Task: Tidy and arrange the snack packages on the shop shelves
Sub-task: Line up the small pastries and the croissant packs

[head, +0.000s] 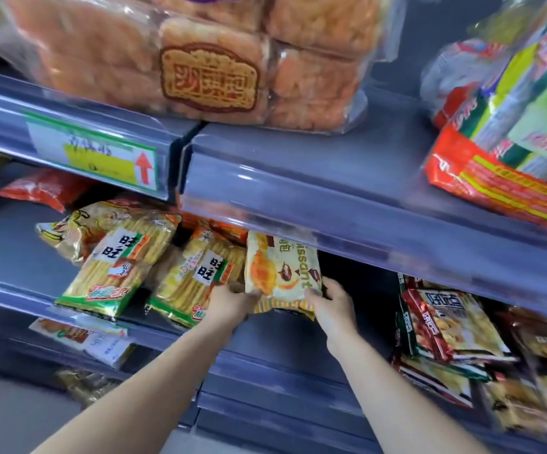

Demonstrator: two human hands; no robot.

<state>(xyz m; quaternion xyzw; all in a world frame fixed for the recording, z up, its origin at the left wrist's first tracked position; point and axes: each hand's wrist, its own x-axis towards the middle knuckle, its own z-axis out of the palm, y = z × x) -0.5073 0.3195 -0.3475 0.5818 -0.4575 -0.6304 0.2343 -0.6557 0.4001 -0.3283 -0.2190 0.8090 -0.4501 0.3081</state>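
A yellow-and-white croissant package (pixel 282 270) stands tilted on the middle shelf (pixel 265 326), its top tucked under the upper shelf's edge. My left hand (pixel 233 301) grips its lower left corner. Its lower right corner is held by my right hand (pixel 331 301). Just left of it lie two rice cracker packs (pixel 125 267) (pixel 197 276), leaning against each other, yellow with green bottoms.
The upper shelf (pixel 298 178) carries a clear bag of brown cakes (pixel 200 60) and red-green packs (pixel 511 149) overhanging at right. A stack of snack bags (pixel 452 326) fills the middle shelf's right side. A price label (pixel 92 152) sits at upper left. A red bag (pixel 43 188) lies behind.
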